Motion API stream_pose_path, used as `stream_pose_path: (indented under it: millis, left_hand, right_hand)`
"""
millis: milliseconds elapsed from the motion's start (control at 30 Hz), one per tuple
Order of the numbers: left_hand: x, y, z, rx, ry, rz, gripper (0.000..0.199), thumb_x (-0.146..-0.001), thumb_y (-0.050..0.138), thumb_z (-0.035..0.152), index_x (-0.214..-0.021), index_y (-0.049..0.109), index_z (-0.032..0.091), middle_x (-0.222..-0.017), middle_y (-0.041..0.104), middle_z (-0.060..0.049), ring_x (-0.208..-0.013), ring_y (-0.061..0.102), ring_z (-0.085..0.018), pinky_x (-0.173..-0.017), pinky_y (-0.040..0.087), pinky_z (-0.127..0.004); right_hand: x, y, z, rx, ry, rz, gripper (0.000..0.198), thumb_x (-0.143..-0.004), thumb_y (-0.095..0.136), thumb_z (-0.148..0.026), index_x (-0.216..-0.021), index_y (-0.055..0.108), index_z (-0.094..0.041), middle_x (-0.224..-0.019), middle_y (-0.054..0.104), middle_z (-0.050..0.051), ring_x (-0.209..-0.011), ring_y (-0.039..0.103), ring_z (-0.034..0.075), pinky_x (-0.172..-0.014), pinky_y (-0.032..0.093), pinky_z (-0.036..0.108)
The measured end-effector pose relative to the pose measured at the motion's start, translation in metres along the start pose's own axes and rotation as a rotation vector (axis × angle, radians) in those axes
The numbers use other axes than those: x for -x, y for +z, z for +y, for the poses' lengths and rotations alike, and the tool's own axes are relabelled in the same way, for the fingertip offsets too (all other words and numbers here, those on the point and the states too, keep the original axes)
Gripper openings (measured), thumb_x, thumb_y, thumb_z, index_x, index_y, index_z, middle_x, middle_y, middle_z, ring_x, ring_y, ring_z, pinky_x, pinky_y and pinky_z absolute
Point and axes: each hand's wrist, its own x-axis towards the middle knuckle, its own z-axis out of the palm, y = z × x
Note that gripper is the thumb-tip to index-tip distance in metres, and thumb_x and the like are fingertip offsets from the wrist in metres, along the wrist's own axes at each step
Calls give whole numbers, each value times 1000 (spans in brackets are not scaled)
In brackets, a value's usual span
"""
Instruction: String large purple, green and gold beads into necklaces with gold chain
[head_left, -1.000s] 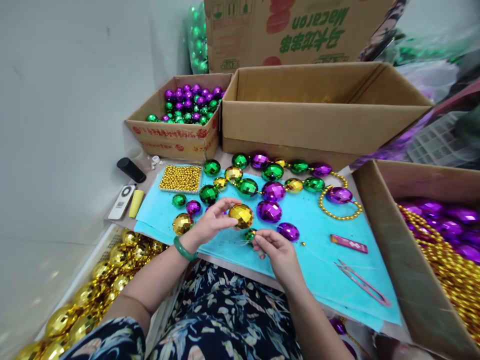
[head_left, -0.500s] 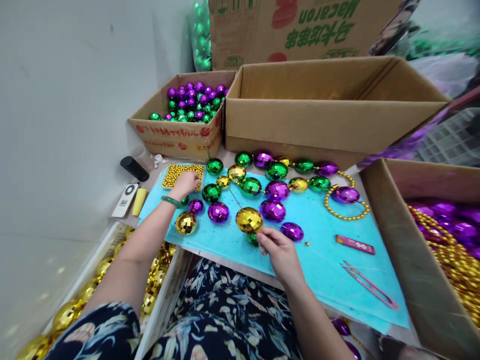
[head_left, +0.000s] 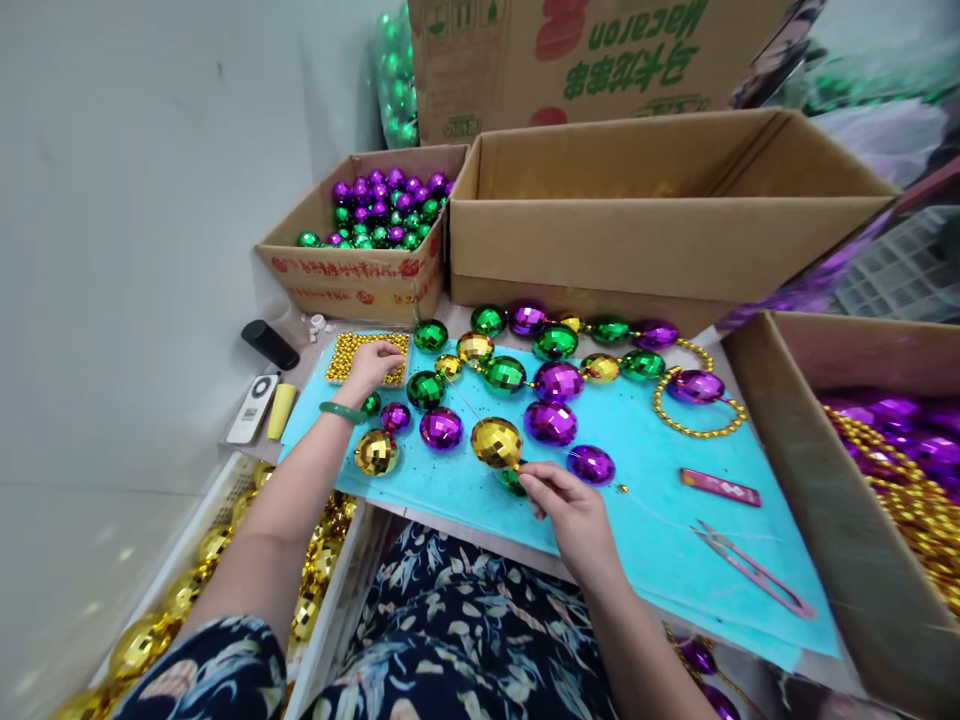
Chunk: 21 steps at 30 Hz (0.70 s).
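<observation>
My left hand (head_left: 375, 365), with a green bangle (head_left: 343, 411) at the wrist, is over a shallow tray of small gold beads (head_left: 345, 352). Its fingertips are pinched together; whatever is between them is too small to make out. Near the table's front edge my right hand (head_left: 574, 505) pinches the end of a thin needle (head_left: 466, 400) by a faceted gold ball (head_left: 496, 442). The needle sticks out of the ball toward the upper left. A green ball (head_left: 512, 483) lies partly hidden below, and a purple ball (head_left: 591, 465) is close to my knuckles.
A strand of green, purple and gold balls (head_left: 558, 382) crosses the blue sheet (head_left: 652, 540). Pink snips (head_left: 757, 572) and a maroon box cutter (head_left: 720, 487) lie at right. Cardboard boxes (head_left: 637, 240) stand behind and at right; a crate of gold balls (head_left: 322, 560) sits lower left.
My left hand has lifted slightly from the beads, fingertips pinched. My right hand still pinches beside the gold ball, which has barely moved. The view has shifted slightly.
</observation>
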Motion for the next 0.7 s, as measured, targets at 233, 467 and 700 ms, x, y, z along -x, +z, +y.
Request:
stream_pose_path:
  millis: [233, 467, 700]
  left_hand:
    - [65, 10, 28, 768, -109, -225, 14, -76, 68, 15, -87, 60, 13, -77, 66, -3, -63, 63, -8, -57, 51, -15]
    - [84, 16, 35, 916, -121, -278, 11, -76, 67, 11, -85, 61, 12, -78, 68, -3, -63, 64, -7, -55, 51, -14]
    - [87, 18, 37, 966, -144, -253, 10, -76, 65, 7, -84, 61, 12, -76, 67, -2, -62, 63, -7, -56, 51, -14]
  right_hand:
    - [2, 10, -5, 68, -103, -11, 17, -67, 72, -37, -69, 73, -20, -72, 63, 5, -56, 50, 14, -41, 36, 24]
    - [4, 12, -5, 82, -125, -11, 16, -68, 71, -37, -68, 72, -21, -72, 64, 6, -63, 54, 17, -44, 38, 25]
    - [5, 11, -6, 79, -131, -8, 15, -68, 72, -36, -67, 72, -21, -70, 64, 5, -61, 54, 16, -45, 39, 26]
